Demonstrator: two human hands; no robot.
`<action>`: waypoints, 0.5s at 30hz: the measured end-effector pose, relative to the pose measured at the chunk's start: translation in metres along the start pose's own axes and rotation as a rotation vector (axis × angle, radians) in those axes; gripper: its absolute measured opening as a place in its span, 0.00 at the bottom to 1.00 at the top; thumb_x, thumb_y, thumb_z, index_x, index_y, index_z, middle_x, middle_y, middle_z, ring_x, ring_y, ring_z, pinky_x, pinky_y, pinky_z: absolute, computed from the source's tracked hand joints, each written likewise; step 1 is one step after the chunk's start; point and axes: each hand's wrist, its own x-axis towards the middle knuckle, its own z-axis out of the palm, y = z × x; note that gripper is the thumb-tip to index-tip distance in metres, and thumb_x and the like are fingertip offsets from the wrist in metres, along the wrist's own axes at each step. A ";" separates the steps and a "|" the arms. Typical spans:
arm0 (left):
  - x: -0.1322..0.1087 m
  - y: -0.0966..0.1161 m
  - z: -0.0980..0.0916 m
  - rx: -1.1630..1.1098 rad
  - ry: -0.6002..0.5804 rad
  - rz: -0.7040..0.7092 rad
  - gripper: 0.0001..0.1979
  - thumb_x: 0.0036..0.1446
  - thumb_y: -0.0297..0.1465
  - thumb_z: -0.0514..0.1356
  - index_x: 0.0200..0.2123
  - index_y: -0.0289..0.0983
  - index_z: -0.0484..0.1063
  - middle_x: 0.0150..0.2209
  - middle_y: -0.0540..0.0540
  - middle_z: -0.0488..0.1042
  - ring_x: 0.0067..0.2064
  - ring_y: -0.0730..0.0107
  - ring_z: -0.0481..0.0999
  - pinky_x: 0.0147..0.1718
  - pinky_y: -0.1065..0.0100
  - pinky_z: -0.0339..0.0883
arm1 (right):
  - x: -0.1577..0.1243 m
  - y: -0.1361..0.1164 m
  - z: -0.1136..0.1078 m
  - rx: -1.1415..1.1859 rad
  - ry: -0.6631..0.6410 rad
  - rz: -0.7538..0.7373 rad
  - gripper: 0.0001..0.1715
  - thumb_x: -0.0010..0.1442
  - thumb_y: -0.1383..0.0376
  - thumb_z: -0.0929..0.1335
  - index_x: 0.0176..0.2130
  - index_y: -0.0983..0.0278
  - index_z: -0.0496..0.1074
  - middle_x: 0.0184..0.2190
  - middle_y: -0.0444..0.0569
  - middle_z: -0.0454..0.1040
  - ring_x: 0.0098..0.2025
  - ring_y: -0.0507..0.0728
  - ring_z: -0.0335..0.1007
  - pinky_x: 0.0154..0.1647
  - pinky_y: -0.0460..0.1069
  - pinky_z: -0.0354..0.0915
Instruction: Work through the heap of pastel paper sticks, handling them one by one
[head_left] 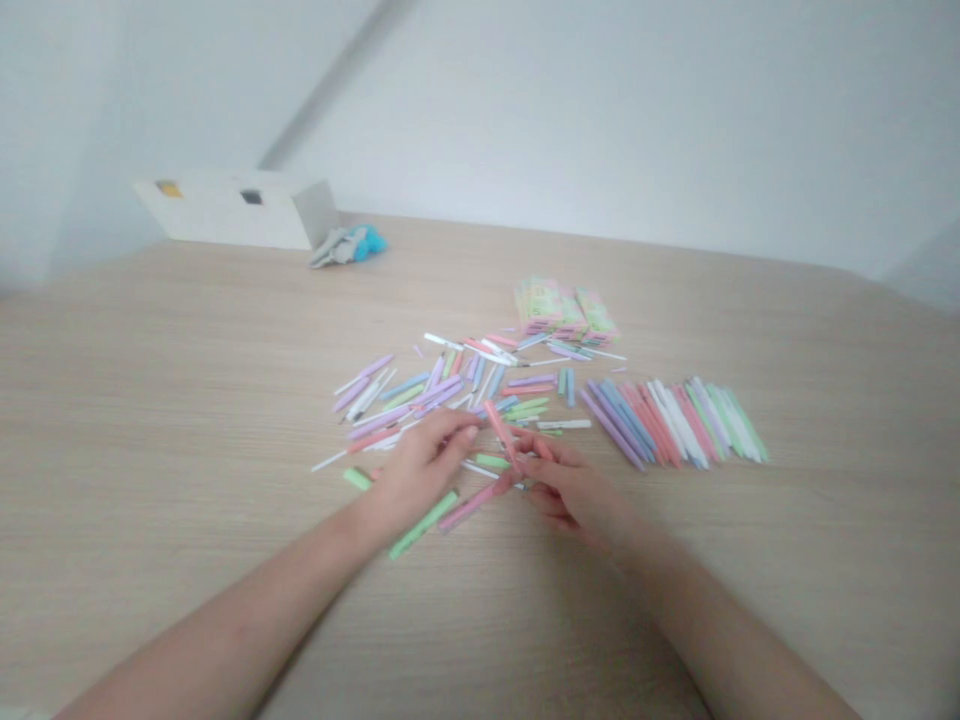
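Note:
My right hand (566,485) is closed on a coral pink pen barrel (501,432), which stands up at a tilt from the fingertips. Another coral piece pokes out between its fingers. Just to the left, my left hand (435,450) hovers over the pile with thumb and fingers pinched together; what it holds, if anything, I cannot make out. Beneath and around both hands lie loose pen parts: purple barrels (439,393), green barrels (424,524), a pink barrel (466,508) and thin white refills (330,460).
A slanted row of pastel pens (671,422) lies to the right on the wooden table (825,560). Small printed packets (564,308) are stacked behind the pile. At the back left stand a white box (232,215) and a crumpled grey and blue cloth-like item (349,245), near the wall.

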 end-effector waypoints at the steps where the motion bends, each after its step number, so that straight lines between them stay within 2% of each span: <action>1: 0.000 0.003 0.001 -0.134 -0.044 -0.038 0.14 0.62 0.34 0.52 0.45 0.34 0.73 0.41 0.43 0.75 0.44 0.63 0.73 0.45 0.64 0.65 | 0.000 0.001 0.002 -0.041 -0.009 -0.018 0.21 0.58 0.58 0.66 0.50 0.59 0.63 0.27 0.41 0.73 0.13 0.43 0.39 0.09 0.40 0.41; 5: -0.001 0.010 0.006 -0.434 -0.180 -0.147 0.12 0.59 0.36 0.56 0.34 0.33 0.74 0.32 0.46 0.75 0.35 0.68 0.73 0.35 0.70 0.66 | 0.001 0.009 0.004 -0.275 -0.035 -0.082 0.17 0.60 0.55 0.63 0.46 0.60 0.66 0.29 0.43 0.74 0.13 0.44 0.44 0.11 0.42 0.47; 7: -0.002 0.009 0.007 -0.497 -0.170 -0.216 0.12 0.58 0.37 0.57 0.31 0.33 0.72 0.25 0.50 0.72 0.26 0.75 0.69 0.25 0.74 0.62 | 0.003 0.013 0.001 -0.432 0.002 -0.131 0.15 0.62 0.55 0.61 0.42 0.62 0.68 0.28 0.43 0.73 0.14 0.45 0.49 0.13 0.43 0.50; 9: -0.003 0.007 0.007 -0.541 -0.106 -0.302 0.13 0.58 0.39 0.57 0.30 0.34 0.70 0.22 0.52 0.68 0.20 0.79 0.62 0.18 0.76 0.54 | 0.004 0.013 -0.004 -0.622 0.099 -0.247 0.13 0.62 0.59 0.61 0.40 0.63 0.70 0.29 0.44 0.72 0.19 0.48 0.58 0.20 0.44 0.56; 12: -0.001 0.002 0.005 -0.544 -0.029 -0.376 0.14 0.59 0.40 0.55 0.31 0.34 0.69 0.25 0.50 0.71 0.20 0.79 0.64 0.14 0.77 0.51 | 0.003 0.008 -0.012 -0.923 0.241 -0.409 0.08 0.59 0.66 0.64 0.37 0.64 0.72 0.30 0.45 0.73 0.31 0.53 0.66 0.32 0.47 0.59; 15: 0.001 -0.004 0.003 -0.520 -0.043 -0.352 0.15 0.59 0.41 0.54 0.31 0.34 0.70 0.29 0.47 0.74 0.24 0.75 0.70 0.19 0.76 0.61 | 0.000 0.003 -0.016 -1.155 0.233 -0.409 0.07 0.56 0.69 0.65 0.28 0.64 0.72 0.32 0.48 0.74 0.35 0.55 0.68 0.37 0.48 0.59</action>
